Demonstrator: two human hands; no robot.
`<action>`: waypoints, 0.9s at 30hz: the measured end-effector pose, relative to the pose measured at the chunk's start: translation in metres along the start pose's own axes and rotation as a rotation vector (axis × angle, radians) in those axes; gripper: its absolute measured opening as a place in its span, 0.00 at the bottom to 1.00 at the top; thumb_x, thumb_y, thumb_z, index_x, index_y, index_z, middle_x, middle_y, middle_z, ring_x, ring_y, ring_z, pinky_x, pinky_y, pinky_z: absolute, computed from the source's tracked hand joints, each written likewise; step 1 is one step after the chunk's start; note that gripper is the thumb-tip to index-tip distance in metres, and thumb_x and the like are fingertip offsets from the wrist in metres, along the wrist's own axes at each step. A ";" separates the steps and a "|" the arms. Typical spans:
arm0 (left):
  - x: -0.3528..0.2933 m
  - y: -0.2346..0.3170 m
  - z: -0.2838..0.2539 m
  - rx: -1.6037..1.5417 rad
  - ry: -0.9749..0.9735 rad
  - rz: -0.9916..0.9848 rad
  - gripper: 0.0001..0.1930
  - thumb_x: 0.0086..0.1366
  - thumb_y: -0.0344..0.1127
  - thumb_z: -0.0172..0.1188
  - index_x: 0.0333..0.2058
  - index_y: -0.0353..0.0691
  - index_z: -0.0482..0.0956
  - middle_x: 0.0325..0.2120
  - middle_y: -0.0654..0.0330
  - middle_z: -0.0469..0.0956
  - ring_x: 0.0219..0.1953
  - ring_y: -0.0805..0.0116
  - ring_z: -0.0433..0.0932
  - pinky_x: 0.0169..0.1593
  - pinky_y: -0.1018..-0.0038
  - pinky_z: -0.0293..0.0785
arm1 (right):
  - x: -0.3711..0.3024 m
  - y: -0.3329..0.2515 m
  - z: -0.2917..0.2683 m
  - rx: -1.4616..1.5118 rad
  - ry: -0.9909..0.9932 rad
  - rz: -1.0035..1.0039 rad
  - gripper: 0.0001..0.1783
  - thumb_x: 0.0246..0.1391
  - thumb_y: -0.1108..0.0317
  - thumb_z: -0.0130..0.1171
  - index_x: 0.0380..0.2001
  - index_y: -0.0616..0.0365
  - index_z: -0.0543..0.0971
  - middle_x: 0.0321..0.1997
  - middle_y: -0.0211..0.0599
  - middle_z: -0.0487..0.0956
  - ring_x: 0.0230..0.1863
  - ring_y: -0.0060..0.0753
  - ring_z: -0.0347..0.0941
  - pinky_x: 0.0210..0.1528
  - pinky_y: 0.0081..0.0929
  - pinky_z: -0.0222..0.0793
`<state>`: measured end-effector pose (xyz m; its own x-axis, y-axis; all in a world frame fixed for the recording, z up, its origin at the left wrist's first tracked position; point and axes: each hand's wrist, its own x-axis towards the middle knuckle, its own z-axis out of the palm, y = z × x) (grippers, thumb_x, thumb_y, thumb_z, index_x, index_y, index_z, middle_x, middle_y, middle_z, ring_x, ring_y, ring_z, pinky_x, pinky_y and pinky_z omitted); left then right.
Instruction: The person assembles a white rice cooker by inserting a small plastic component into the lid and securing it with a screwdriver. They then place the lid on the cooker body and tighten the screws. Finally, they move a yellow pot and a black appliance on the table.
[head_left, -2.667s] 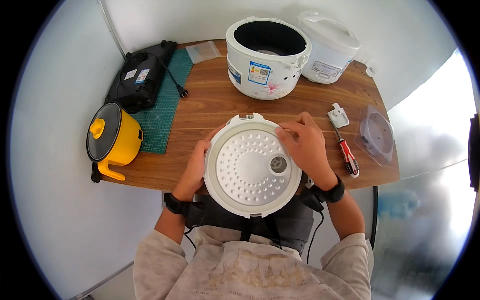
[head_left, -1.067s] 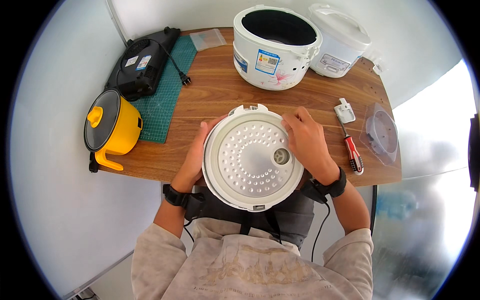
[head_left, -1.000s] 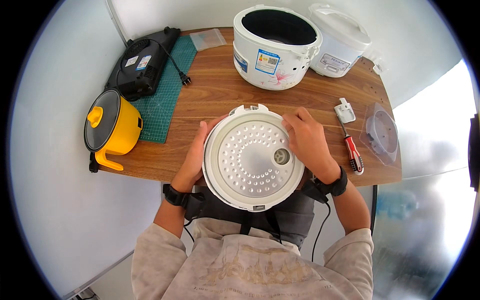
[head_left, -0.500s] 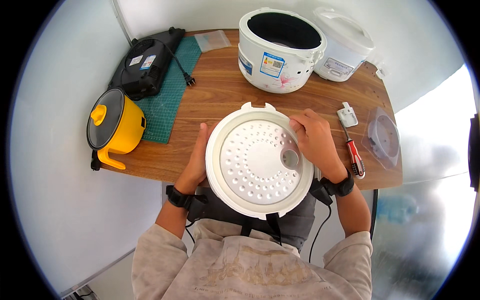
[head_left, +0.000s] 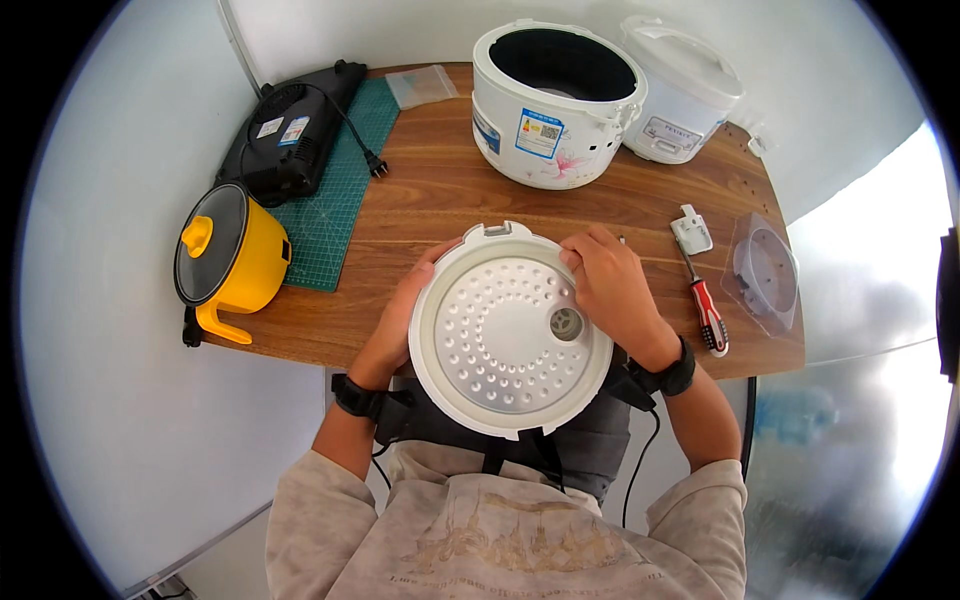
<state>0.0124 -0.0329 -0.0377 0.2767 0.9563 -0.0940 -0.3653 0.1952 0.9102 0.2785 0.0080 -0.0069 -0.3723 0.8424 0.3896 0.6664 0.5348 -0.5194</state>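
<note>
A round white rice cooker lid [head_left: 428, 385] is held over the table's near edge and my lap, its inner side facing up. Small dimples in rings cover its silvery inner plate [head_left: 490, 335], with a round vent opening [head_left: 566, 323] at the right. My left hand [head_left: 402, 305] grips the lid's left rim, its fingers partly hidden underneath. At the upper right rim, my right hand [head_left: 612, 285] is closed with fingertips pressed on the edge. Behind the lid stands the open white rice cooker body [head_left: 550, 150] with a dark inside.
At the right lie a red-and-black screwdriver [head_left: 709, 320], a small white plastic part [head_left: 692, 231] and a clear plastic piece [head_left: 765, 270]. Another rice cooker [head_left: 680, 100] stands far right. Leftward are a yellow pot [head_left: 250, 265], a green mat [head_left: 325, 235] and a black corded appliance [head_left: 290, 140].
The lid has tilted and shifted slightly left, and a grille now shows in the vent opening. My right hand has moved a little left along with the rim.
</note>
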 end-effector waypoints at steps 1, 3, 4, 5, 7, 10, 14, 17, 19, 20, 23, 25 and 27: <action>0.001 -0.001 0.000 0.001 0.003 0.004 0.31 0.78 0.53 0.40 0.70 0.37 0.61 0.66 0.52 0.68 0.65 0.64 0.70 0.67 0.68 0.66 | -0.001 0.001 0.001 -0.001 0.003 -0.004 0.06 0.56 0.79 0.57 0.38 0.61 0.77 0.38 0.48 0.76 0.36 0.60 0.75 0.37 0.50 0.72; 0.002 -0.002 -0.002 0.004 0.010 0.011 0.32 0.77 0.53 0.42 0.70 0.37 0.62 0.66 0.52 0.68 0.65 0.64 0.71 0.67 0.69 0.66 | -0.001 -0.002 0.003 0.022 0.020 0.007 0.06 0.59 0.79 0.57 0.39 0.60 0.76 0.38 0.48 0.76 0.36 0.60 0.75 0.36 0.50 0.72; 0.002 -0.003 -0.003 0.007 0.008 0.011 0.32 0.77 0.53 0.41 0.70 0.37 0.62 0.66 0.52 0.68 0.65 0.64 0.71 0.67 0.68 0.66 | -0.001 -0.006 0.003 0.046 0.035 0.024 0.06 0.59 0.78 0.57 0.40 0.60 0.75 0.38 0.48 0.76 0.36 0.60 0.75 0.36 0.51 0.72; 0.002 -0.004 -0.005 0.011 0.008 0.012 0.31 0.78 0.53 0.41 0.69 0.37 0.62 0.66 0.52 0.68 0.65 0.65 0.71 0.68 0.68 0.66 | 0.000 -0.008 0.002 0.070 0.049 0.038 0.06 0.60 0.78 0.57 0.40 0.59 0.75 0.38 0.48 0.76 0.35 0.60 0.75 0.36 0.51 0.72; 0.000 -0.004 -0.006 0.002 0.022 -0.010 0.31 0.78 0.52 0.40 0.69 0.36 0.62 0.65 0.52 0.69 0.64 0.64 0.71 0.68 0.68 0.66 | 0.002 -0.007 0.000 0.041 0.047 -0.015 0.07 0.61 0.78 0.57 0.41 0.59 0.74 0.38 0.48 0.76 0.35 0.59 0.75 0.35 0.50 0.72; -0.003 -0.003 -0.003 -0.040 0.034 -0.042 0.30 0.79 0.51 0.38 0.69 0.35 0.62 0.65 0.52 0.70 0.64 0.64 0.71 0.68 0.67 0.66 | 0.002 -0.004 0.000 0.033 0.054 -0.059 0.07 0.61 0.78 0.57 0.41 0.58 0.74 0.38 0.47 0.76 0.35 0.59 0.75 0.34 0.49 0.72; -0.002 -0.004 -0.001 -0.069 0.007 0.026 0.30 0.80 0.52 0.38 0.69 0.35 0.63 0.65 0.52 0.69 0.64 0.64 0.71 0.68 0.67 0.66 | -0.002 -0.007 0.002 0.009 0.050 -0.040 0.07 0.61 0.78 0.57 0.41 0.58 0.74 0.37 0.47 0.76 0.34 0.59 0.75 0.33 0.49 0.72; -0.003 -0.008 -0.007 -0.062 0.017 -0.010 0.30 0.79 0.52 0.39 0.68 0.35 0.63 0.65 0.52 0.69 0.64 0.64 0.71 0.68 0.67 0.66 | 0.001 -0.002 0.005 0.028 0.087 -0.084 0.07 0.60 0.78 0.57 0.41 0.57 0.74 0.37 0.46 0.75 0.34 0.59 0.75 0.33 0.49 0.72; -0.004 -0.009 -0.009 -0.057 0.022 -0.027 0.30 0.79 0.52 0.39 0.68 0.35 0.63 0.65 0.52 0.70 0.64 0.65 0.71 0.67 0.67 0.66 | -0.001 -0.002 0.005 0.003 0.064 -0.069 0.08 0.60 0.77 0.58 0.42 0.57 0.73 0.37 0.46 0.75 0.34 0.58 0.75 0.34 0.49 0.72; -0.004 -0.010 -0.008 -0.055 0.022 -0.019 0.30 0.79 0.52 0.39 0.68 0.35 0.63 0.64 0.52 0.70 0.64 0.65 0.71 0.67 0.67 0.66 | -0.001 -0.003 0.005 -0.009 0.051 -0.061 0.08 0.60 0.76 0.58 0.42 0.57 0.73 0.37 0.45 0.75 0.34 0.58 0.75 0.34 0.49 0.72; -0.005 -0.007 -0.004 -0.034 0.005 0.011 0.30 0.79 0.52 0.39 0.68 0.35 0.63 0.64 0.53 0.70 0.64 0.65 0.71 0.67 0.67 0.66 | -0.001 -0.007 0.004 -0.052 0.026 -0.035 0.07 0.61 0.75 0.58 0.42 0.56 0.72 0.37 0.45 0.75 0.34 0.56 0.76 0.34 0.50 0.73; -0.004 -0.007 -0.002 -0.029 -0.004 0.027 0.30 0.79 0.52 0.39 0.68 0.35 0.64 0.63 0.53 0.71 0.63 0.66 0.71 0.67 0.67 0.67 | -0.002 -0.008 0.005 -0.107 0.016 -0.010 0.06 0.62 0.74 0.57 0.41 0.56 0.73 0.37 0.45 0.74 0.34 0.56 0.76 0.34 0.49 0.73; -0.004 -0.007 -0.003 -0.040 -0.001 0.039 0.29 0.79 0.51 0.39 0.68 0.36 0.64 0.62 0.52 0.72 0.62 0.66 0.73 0.66 0.68 0.68 | -0.001 -0.010 0.007 -0.106 0.029 -0.006 0.05 0.62 0.73 0.57 0.40 0.55 0.73 0.36 0.45 0.74 0.34 0.55 0.76 0.34 0.49 0.73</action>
<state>0.0118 -0.0371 -0.0449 0.2622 0.9633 -0.0581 -0.4113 0.1660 0.8963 0.2679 0.0025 -0.0075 -0.3591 0.8358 0.4153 0.7291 0.5290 -0.4343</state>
